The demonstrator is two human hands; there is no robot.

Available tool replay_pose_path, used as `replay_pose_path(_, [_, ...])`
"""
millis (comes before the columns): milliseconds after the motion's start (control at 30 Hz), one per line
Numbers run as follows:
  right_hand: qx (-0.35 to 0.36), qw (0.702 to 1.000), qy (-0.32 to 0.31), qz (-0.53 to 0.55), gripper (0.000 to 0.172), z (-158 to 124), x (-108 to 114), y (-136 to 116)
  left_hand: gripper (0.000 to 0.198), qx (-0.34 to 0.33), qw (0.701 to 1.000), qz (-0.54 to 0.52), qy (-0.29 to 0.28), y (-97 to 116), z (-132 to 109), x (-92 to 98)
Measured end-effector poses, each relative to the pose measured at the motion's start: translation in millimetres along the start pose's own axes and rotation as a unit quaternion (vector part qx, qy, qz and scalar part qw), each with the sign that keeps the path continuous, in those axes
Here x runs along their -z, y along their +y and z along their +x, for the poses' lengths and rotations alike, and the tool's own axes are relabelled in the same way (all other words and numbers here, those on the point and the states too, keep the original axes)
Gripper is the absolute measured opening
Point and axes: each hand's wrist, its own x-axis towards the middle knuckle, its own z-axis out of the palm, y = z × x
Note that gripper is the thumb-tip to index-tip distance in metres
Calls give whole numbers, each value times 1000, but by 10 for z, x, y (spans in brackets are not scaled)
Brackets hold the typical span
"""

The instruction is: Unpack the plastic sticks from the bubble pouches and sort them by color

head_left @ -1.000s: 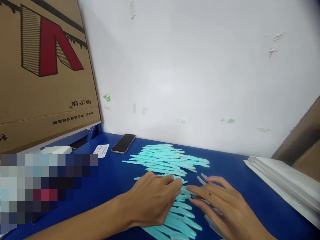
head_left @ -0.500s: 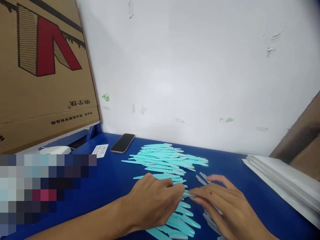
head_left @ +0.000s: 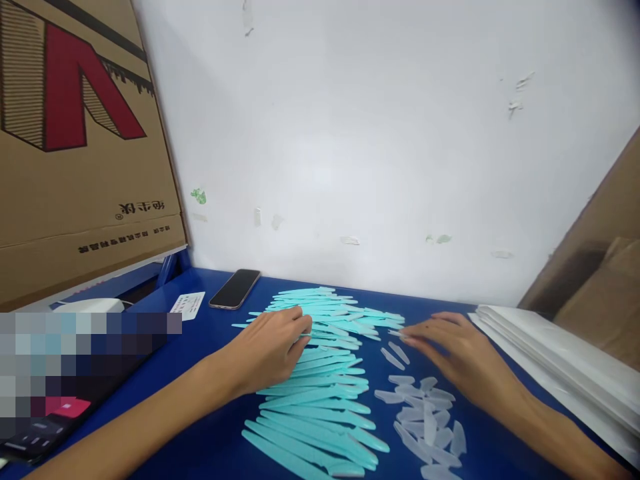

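Note:
Many turquoise eyebrow razors (head_left: pixel 320 427) lie in a long spread on the blue table. My left hand (head_left: pixel 273 350) is over the upper part of this spread, fingers curled and pinched on one razor, most of which the hand hides. To the right, my right hand (head_left: pixel 450 353) pinches a small clear plastic cap (head_left: pixel 397 333) between thumb and fingertips, close to the razor ends. Below it lies a loose heap of translucent caps (head_left: pixel 429 420), with two more caps (head_left: pixel 395 355) just above the heap.
A phone (head_left: pixel 235 289) and a white card (head_left: pixel 189 305) lie at the back left. A large cardboard box (head_left: pixel 100 180) stands at left beside a partly pixelated screen device (head_left: pixel 55 427). White folded sheets (head_left: pixel 550 360) lie at right, before a white wall (head_left: pixel 350 133).
My hands have parted from their meeting point over the razors. The left moved up and left, the right up and right, uncovering the heap of caps. The view shifted slightly right.

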Motion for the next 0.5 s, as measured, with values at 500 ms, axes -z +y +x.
replay_pose_path(500, [-51,988,-144,24,31,-3,1,107,26,-9,998,17,-59,37,-13,-84])
